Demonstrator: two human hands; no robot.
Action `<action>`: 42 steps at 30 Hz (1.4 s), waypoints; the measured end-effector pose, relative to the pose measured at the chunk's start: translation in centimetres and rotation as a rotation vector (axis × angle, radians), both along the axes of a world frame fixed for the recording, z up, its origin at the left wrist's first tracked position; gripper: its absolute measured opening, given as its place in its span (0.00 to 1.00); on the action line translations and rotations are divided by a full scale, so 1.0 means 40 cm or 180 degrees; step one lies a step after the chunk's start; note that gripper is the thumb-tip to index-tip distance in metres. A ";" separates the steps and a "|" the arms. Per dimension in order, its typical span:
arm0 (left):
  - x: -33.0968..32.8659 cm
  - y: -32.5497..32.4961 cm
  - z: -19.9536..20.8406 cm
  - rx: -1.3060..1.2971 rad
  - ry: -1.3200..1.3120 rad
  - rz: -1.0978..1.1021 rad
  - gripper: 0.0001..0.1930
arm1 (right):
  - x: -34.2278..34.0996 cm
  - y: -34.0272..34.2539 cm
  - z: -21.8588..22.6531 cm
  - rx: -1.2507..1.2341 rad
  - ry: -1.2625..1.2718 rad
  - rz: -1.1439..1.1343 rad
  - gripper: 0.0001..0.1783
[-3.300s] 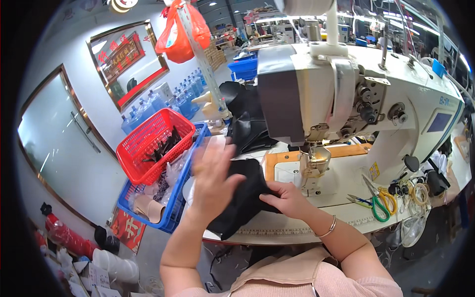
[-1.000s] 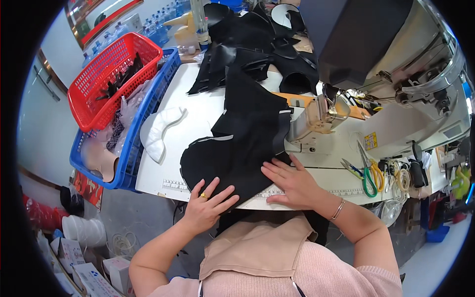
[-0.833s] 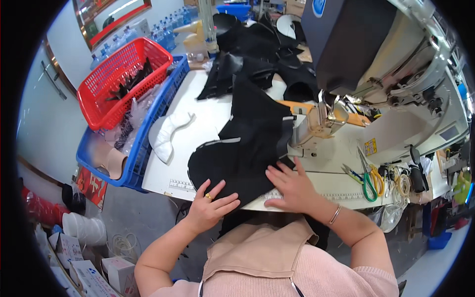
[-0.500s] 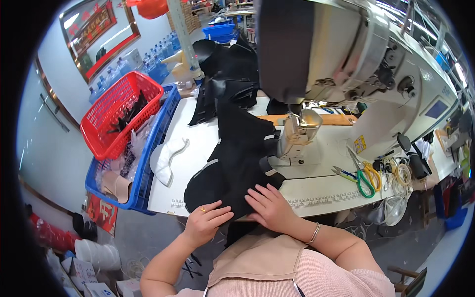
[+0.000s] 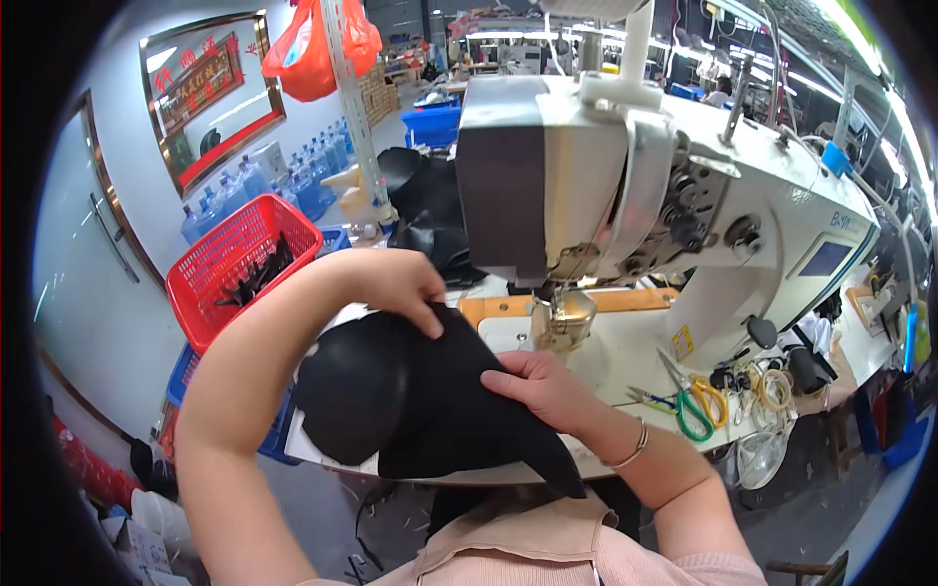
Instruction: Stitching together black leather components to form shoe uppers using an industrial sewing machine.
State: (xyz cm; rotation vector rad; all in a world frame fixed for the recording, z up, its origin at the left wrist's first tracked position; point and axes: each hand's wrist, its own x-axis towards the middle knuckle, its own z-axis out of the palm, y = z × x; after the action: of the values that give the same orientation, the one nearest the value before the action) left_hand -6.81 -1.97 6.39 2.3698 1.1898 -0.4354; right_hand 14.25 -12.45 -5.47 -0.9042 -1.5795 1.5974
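Observation:
A black fabric piece (image 5: 454, 410) with a rounded, moulded cup (image 5: 352, 386) at its left is held up over the front edge of the white sewing table. My left hand (image 5: 405, 291) reaches across its far side, fingers closed on the top edge. With thumb and fingers, my right hand (image 5: 542, 391) pinches the slanting right edge. A narrow end of the piece hangs toward my lap. Just beyond my hands stands the sewing machine (image 5: 782, 186), its needle area and metal guard (image 5: 565, 317) apart from the fabric. My left fingertips are partly hidden by the fabric.
Green-handled scissors (image 5: 696, 418), yellow-handled scissors (image 5: 721, 405) and small snips (image 5: 650, 400) lie right of the machine's needle area. A red basket (image 5: 186, 293) rests above a blue crate (image 5: 278, 441) at the left. More black pieces (image 5: 430, 220) are piled behind the table.
The black piece, flat on the table before, is now lifted and turned, its cup at the left. My left hand has moved to its far edge; both hands now grip it. The view has tilted up.

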 end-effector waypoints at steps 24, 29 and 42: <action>0.263 0.167 -0.123 0.0431 -0.1739 -0.0334 0.19 | 0.094 0.028 -0.113 -0.0885 0.1877 -0.0967 0.13; 0.253 0.173 -0.120 0.0407 -0.1798 -0.0281 0.19 | 0.083 0.025 -0.112 -0.0924 0.1956 -0.1150 0.11; 0.228 0.175 -0.122 0.0438 -0.1909 -0.0183 0.18 | 0.074 0.027 -0.110 -0.0745 0.1787 -0.1318 0.10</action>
State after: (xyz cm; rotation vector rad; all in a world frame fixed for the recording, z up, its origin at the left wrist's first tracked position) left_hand 2.31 5.01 1.49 2.3941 0.8874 0.3379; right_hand 17.23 -11.37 -9.88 -0.7489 -0.7746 1.5664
